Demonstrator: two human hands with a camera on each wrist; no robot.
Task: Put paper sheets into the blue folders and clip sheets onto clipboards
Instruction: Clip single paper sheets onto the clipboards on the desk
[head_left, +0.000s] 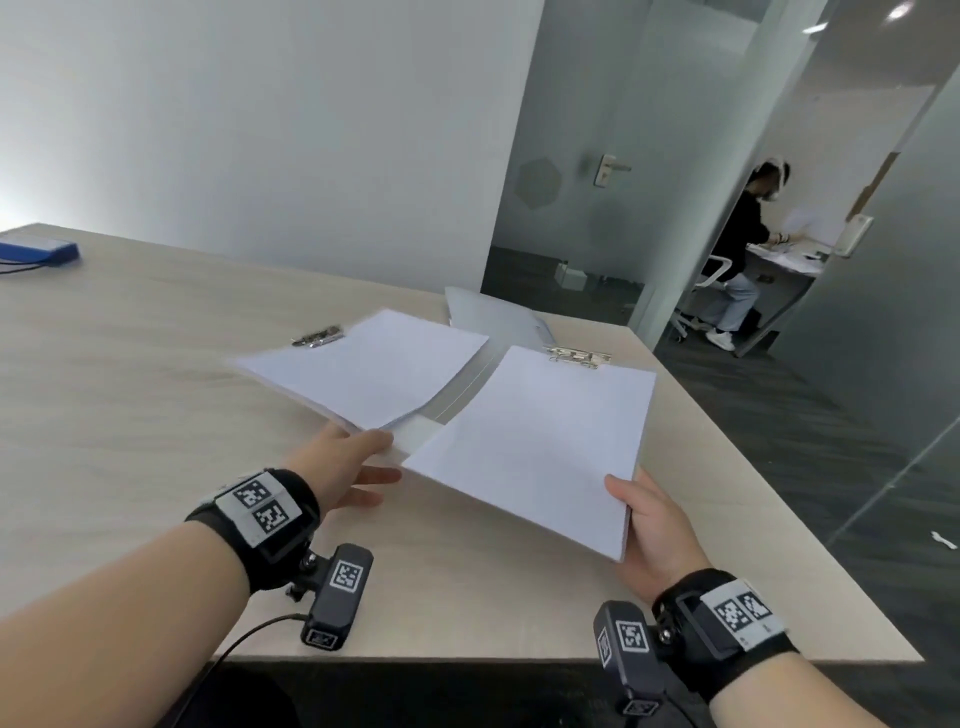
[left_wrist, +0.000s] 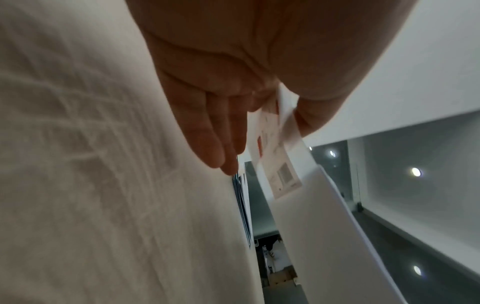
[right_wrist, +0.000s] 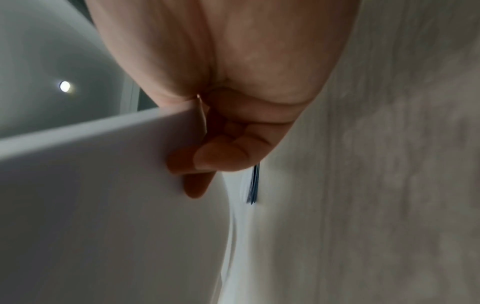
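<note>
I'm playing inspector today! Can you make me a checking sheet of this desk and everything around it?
Surface: pale wooden table, bare in front.
Job's things: two clipboards with white sheets, left clipboard and right clipboard; grey folder behind them.
Clutter: blue box at the far left corner.
Hands: left hand pinches the left clipboard's near corner; right hand grips the right clipboard's near corner, lifted.
Cables: black cable from the left wrist camera.
Surroundings: glass door; a seated person beyond it.
</note>
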